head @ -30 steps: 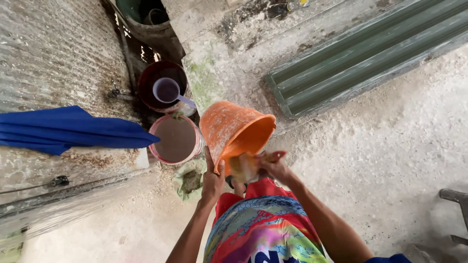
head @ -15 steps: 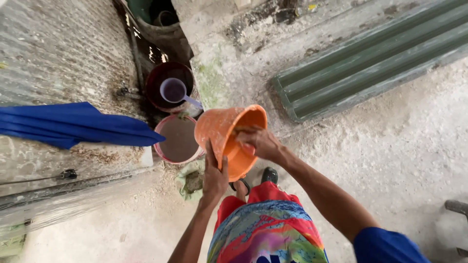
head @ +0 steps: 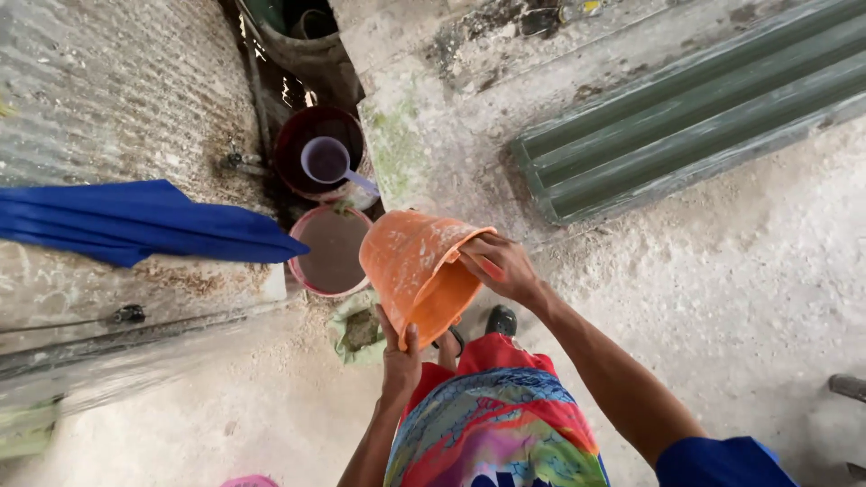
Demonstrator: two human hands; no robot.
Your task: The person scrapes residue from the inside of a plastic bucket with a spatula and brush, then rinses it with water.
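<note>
Orange bucket (head: 419,271): plastic, dusted white, tipped on its side above the ground, just beside the pink tub (head: 330,251).
Left hand (head: 400,357): fingers clamped on the bucket's lower rim.
Right hand (head: 502,267): fingers curled tight over the upper rim.
Pink tub: holds murky brown liquid.
Dark basin (head: 316,144): behind the tub, a purple scoop (head: 328,162) inside.
Blue cloth (head: 135,221): draped over the corrugated wall at left.

There are two hands, the left hand (head: 400,356) and the right hand (head: 502,266). There is one orange bucket (head: 419,271), one pink bucket (head: 330,251), one dark red bucket (head: 311,158), one purple scoop (head: 329,162), one blue cloth (head: 135,223) and one green metal sheet (head: 686,117).
</note>
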